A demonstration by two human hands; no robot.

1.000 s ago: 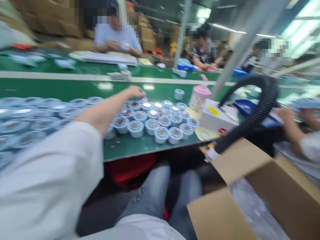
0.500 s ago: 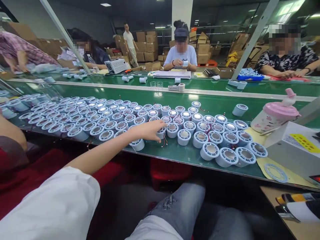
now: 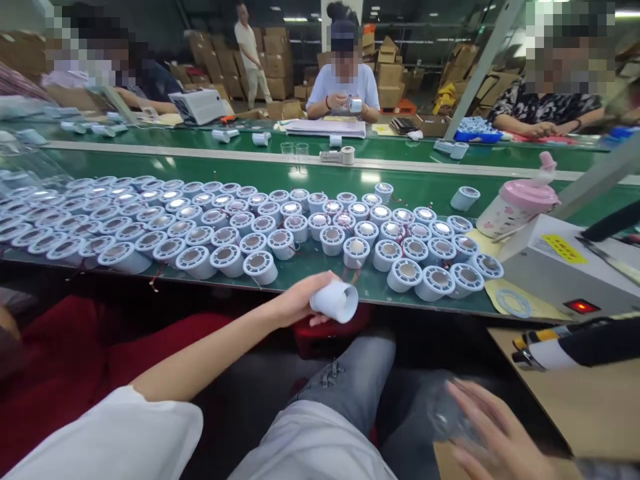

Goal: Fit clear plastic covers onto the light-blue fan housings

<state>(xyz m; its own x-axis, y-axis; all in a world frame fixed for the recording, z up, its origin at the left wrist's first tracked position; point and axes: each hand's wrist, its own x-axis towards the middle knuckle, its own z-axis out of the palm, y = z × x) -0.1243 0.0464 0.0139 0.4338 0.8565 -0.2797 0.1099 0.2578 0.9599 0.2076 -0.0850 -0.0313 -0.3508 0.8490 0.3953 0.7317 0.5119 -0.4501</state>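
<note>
My left hand [image 3: 300, 299] is closed around a light-blue cylindrical housing [image 3: 330, 301], tilted so its hollow end points right. It hangs just off the front edge of the green table, above my knees. At the lower right, my right hand [image 3: 495, 427] is smeared by motion, its fingers curled at a clear plastic piece [image 3: 446, 415] whose shape is blurred. Many similar housings [image 3: 260, 265] stand in rows on the table, slotted rings and silvery discs facing up, with thin red and dark wires between them.
On the right stand a pink-lidded cup [image 3: 517, 207] and a grey box [image 3: 575, 260] with a lit red switch. A pale-blue ring [image 3: 513, 302] lies on yellow paper. Black-handled tools [image 3: 575, 347] rest above a cardboard surface [image 3: 595, 407]. Co-workers sit across the table.
My left hand has moved from the rows to the front edge and now has a housing in it. My right hand has come into view with the clear piece. The view has shifted.
</note>
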